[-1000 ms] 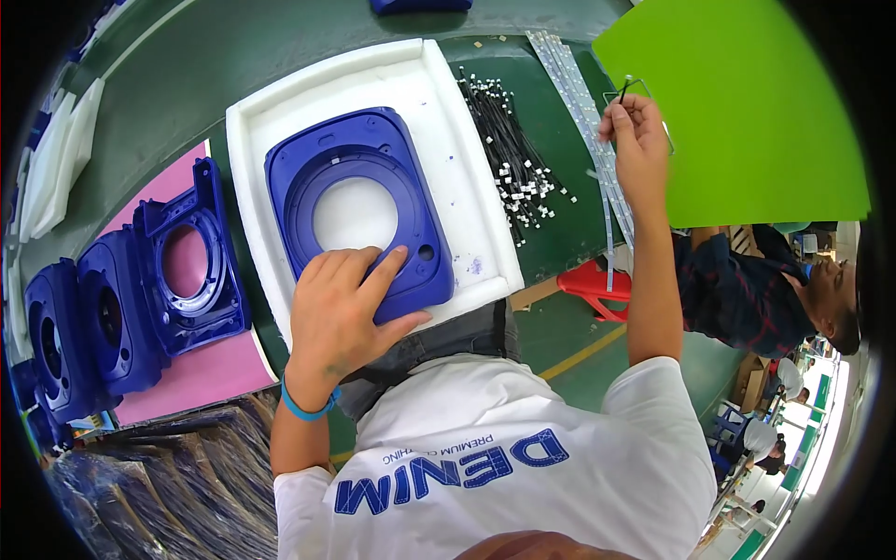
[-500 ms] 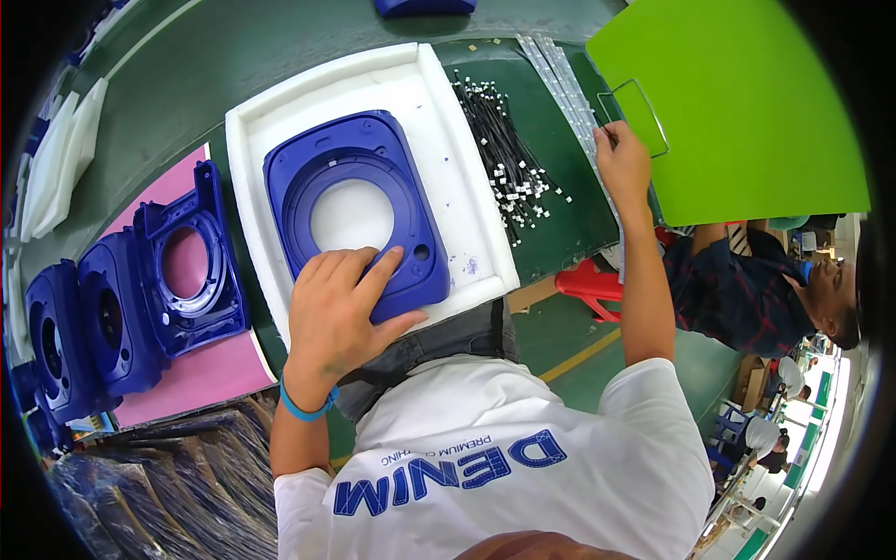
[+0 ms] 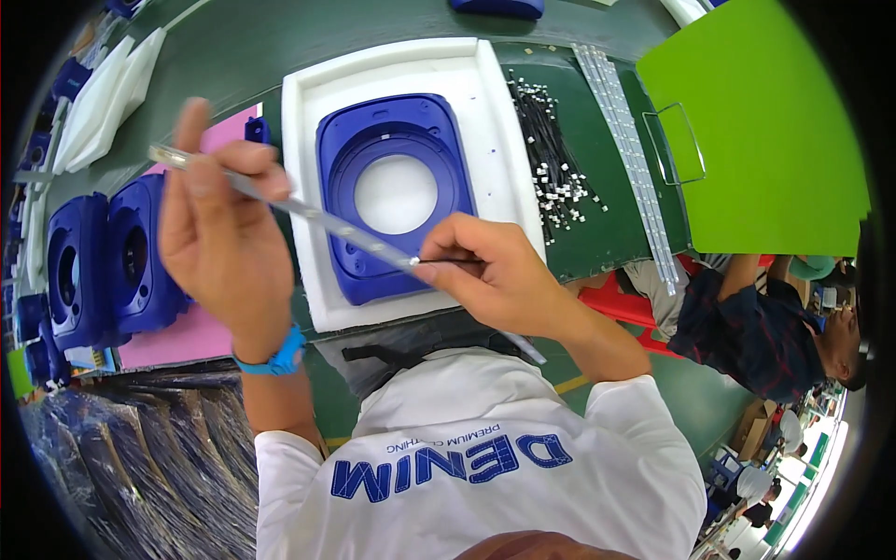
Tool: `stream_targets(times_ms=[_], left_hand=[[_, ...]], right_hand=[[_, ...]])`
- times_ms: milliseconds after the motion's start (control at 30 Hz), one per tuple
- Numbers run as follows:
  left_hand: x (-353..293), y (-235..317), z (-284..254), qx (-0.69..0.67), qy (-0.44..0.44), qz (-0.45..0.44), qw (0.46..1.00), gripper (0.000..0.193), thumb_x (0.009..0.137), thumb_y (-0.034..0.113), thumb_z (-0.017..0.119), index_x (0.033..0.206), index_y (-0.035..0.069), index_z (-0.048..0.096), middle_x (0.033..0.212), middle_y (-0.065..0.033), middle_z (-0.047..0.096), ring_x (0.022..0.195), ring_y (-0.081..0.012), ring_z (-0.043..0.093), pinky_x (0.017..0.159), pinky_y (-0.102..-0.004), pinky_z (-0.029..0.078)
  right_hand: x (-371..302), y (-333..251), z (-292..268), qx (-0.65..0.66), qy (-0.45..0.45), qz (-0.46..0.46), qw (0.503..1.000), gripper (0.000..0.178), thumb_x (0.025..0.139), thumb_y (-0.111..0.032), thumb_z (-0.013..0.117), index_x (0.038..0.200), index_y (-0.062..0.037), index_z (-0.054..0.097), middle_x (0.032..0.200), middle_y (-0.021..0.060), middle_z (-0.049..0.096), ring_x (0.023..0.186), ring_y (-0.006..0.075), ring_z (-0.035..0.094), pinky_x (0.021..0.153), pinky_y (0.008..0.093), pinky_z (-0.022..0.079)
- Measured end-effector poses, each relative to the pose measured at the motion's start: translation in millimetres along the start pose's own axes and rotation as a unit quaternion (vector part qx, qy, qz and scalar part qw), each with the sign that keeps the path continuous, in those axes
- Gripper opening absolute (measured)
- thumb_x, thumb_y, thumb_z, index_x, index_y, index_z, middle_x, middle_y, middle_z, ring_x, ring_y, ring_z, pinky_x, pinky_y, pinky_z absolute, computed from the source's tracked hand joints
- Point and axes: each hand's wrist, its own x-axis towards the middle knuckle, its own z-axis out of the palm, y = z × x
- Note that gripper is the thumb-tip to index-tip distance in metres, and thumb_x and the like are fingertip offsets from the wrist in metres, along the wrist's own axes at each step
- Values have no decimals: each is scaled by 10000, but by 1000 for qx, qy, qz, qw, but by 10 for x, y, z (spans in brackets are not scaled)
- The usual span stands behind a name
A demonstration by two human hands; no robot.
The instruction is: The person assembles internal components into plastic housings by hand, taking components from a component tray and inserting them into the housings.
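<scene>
Two hands, one thin light strip (image 3: 347,231): the left hand (image 3: 229,229), kinda blurry, seems to grip its far-left end with thumb and fingers, while the right hand (image 3: 504,275) pinches a short black wire (image 3: 459,261) right by its middle, probably to steady things. It slants above the blue housing (image 3: 347,187), which lies in a white foam tray (image 3: 515,154), I'd guess to avoid scratches. More wires (image 3: 555,154) and strips (image 3: 627,154) sit just right, presumably for easy reach.

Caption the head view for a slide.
Left hand holding a pale strip above a blue housing in a white foam tray, right hand pinching a thin black cable.
</scene>
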Motion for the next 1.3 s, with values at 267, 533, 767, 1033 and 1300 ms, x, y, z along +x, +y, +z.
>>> stream_targets(times_ms=[267,533,767,1033,1300], left_hand=[[261,577,-260,297,-37,-42,953,388,1121,116,557,1459,-74,591,931,-73,689,646,-71,509,588,-241,424],[-471,24,16,160,-139,-257,943,218,1060,41,665,1257,-34,722,1005,-46,685,714,-76,612,636,-242,509],[-527,-82,-4,202,-166,-255,931,212,1057,42,672,1238,-15,766,998,-60,684,701,-83,613,605,-223,486],[-532,-158,-34,169,-148,-238,945,254,1050,15,671,1281,6,774,1013,-70,680,772,-95,668,634,-229,539],[-522,-207,-103,191,-140,-193,952,257,1001,-28,709,1236,18,803,984,-68,702,877,-123,687,719,-248,561]], right_hand=[[246,175,12,-15,25,-52,998,232,1120,-194,621,1056,-2,734,863,-12,645,786,58,521,707,229,433],[238,119,157,30,-8,1,1000,228,1097,-186,652,1049,16,745,845,24,674,769,74,559,666,265,460],[264,134,273,30,73,-48,996,141,1058,-103,705,1098,29,737,846,48,744,669,52,584,582,217,446],[367,81,290,24,83,-49,995,122,1032,-65,713,1097,36,736,807,80,774,611,57,639,530,198,471],[433,39,294,-8,96,-58,994,103,1017,-48,709,1051,42,744,799,79,775,685,82,717,542,204,506]])
